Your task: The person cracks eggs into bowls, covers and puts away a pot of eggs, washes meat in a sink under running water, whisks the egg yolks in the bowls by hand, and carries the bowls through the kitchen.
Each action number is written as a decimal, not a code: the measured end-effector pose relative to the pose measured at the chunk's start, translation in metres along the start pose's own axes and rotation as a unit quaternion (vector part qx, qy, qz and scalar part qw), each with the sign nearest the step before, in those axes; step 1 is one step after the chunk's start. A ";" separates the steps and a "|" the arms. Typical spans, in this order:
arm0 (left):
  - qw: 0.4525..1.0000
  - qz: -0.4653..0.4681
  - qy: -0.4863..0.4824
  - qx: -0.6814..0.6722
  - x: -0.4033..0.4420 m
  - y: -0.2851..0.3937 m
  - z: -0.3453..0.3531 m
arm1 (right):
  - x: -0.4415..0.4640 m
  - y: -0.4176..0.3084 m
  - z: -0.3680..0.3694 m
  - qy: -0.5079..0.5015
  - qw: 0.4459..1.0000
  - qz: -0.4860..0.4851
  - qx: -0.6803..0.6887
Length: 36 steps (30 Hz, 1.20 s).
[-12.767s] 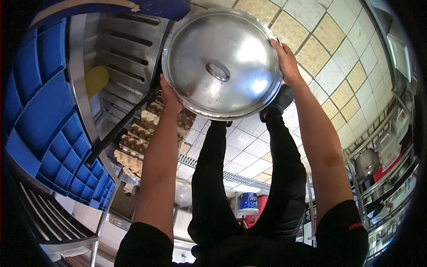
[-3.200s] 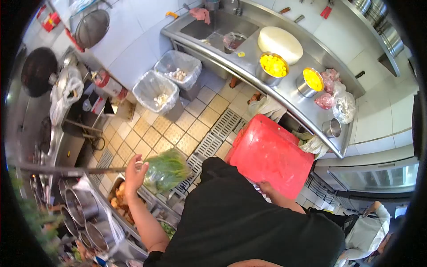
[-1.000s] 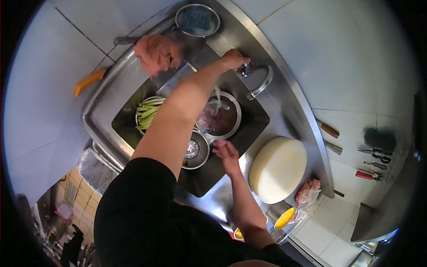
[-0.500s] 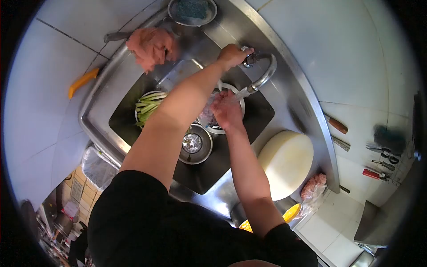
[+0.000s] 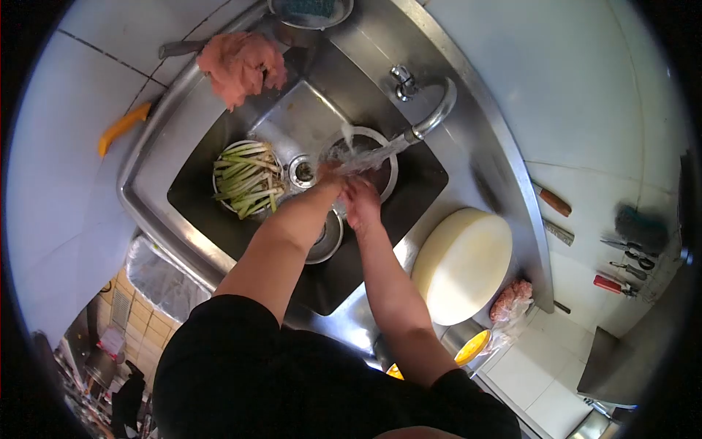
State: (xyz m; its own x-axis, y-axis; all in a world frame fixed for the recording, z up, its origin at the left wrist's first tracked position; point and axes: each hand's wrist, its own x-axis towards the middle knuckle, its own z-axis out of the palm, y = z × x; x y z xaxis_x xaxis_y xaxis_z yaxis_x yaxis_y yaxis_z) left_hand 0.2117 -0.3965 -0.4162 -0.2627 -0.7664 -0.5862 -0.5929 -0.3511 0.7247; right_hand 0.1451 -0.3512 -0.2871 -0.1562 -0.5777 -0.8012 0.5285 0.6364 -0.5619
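Note:
Both my hands are together under the running water, over the near edge of a round metal bowl in the sink. My left hand is mostly hidden by splashing water, and its fingers do not show clearly. Beside it, my right hand has its fingers curled in against the left; what they hold, if anything, is hidden. Water pours from the curved faucet, whose tap handle stands untouched. Left of my hands, a bowl of cut green stalks sits in the sink. Another metal bowl is partly covered by my left forearm.
A large pale round block stands on the right counter, near a bag of pinkish meat. A pink cloth lies on the sink's far left rim. Knives and tools hang on the right wall.
My left hand has left the tap handle and come down beside my right under the water. My right hand has drawn back toward me. The stream now looks stronger.

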 end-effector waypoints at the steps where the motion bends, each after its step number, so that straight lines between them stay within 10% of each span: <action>1: 0.996 -0.041 -0.026 -0.079 0.004 -0.001 0.006 | 0.010 0.008 -0.016 0.066 0.998 -0.009 0.016; 9: 0.845 -0.165 -0.243 -0.446 -0.019 -0.010 0.017 | 0.034 0.018 -0.079 0.149 0.961 0.154 -0.176; 12: 0.818 -0.187 -0.260 -0.478 -0.067 -0.008 -0.005 | 0.042 0.013 -0.072 -0.058 0.974 0.217 -0.010; 16: 0.843 -0.165 -0.259 -0.442 -0.097 -0.032 -0.006 | 0.042 0.012 -0.065 -0.075 0.969 0.229 -0.058; 27: 0.688 -0.202 -0.197 -0.668 -0.113 -0.034 -0.040 | -0.010 0.045 -0.055 -0.058 0.986 0.134 -0.079; 36: 0.764 -0.218 -0.251 -0.553 -0.082 -0.027 -0.037 | -0.037 0.041 -0.058 -0.041 0.981 0.149 -0.116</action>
State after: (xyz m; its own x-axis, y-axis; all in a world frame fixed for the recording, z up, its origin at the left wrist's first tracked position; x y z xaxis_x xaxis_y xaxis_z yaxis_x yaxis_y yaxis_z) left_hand 0.2776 -0.3439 -0.3746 -0.6473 -0.2425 -0.7226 0.2267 -0.9664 0.1212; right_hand 0.1243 -0.2736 -0.2923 0.0495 -0.3824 -0.9227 0.3351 0.8766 -0.3454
